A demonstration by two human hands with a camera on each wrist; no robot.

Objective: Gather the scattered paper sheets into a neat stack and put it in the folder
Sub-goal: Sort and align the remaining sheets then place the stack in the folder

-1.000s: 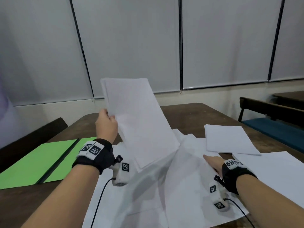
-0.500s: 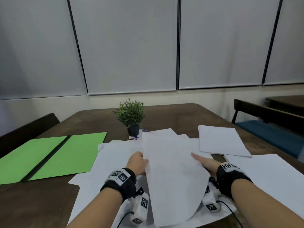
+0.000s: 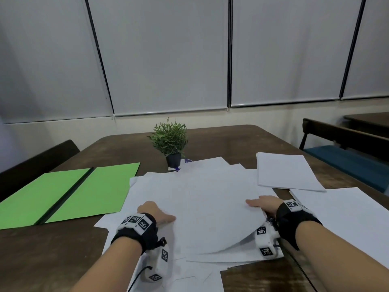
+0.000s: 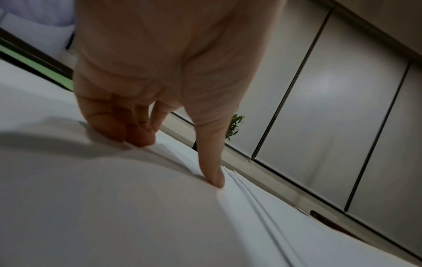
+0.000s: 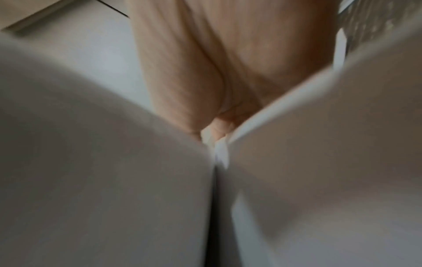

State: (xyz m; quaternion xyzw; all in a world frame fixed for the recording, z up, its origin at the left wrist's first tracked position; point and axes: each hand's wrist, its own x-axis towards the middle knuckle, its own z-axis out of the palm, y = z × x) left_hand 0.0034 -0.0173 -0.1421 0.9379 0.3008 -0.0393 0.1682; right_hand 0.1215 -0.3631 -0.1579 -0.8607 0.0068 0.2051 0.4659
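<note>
A loose pile of white paper sheets point(image 3: 189, 192) covers the middle of the brown table. On top lies a bowed bundle of sheets point(image 3: 212, 216). My left hand point(image 3: 156, 213) holds its left edge, with the thumb point(image 4: 212, 171) pressed on top and the curled fingers point(image 4: 128, 130) on the paper beside it. My right hand point(image 3: 263, 204) pinches the right edge; the right wrist view shows paper point(image 5: 297, 162) running into the crook of that hand point(image 5: 217, 124). The open green folder point(image 3: 84, 197) lies flat to the left, apart from both hands.
A small potted plant point(image 3: 170, 142) stands just behind the pile. One separate white sheet point(image 3: 284, 171) lies at the back right and another point(image 3: 347, 218) at the near right. A dark bench point(image 3: 347, 157) stands to the right of the table, a dark chair point(image 3: 37, 161) to its left.
My left hand has brought its held sheets down from upright to nearly flat on the pile. The right hand has taken hold of their right edge. The plant has come into view.
</note>
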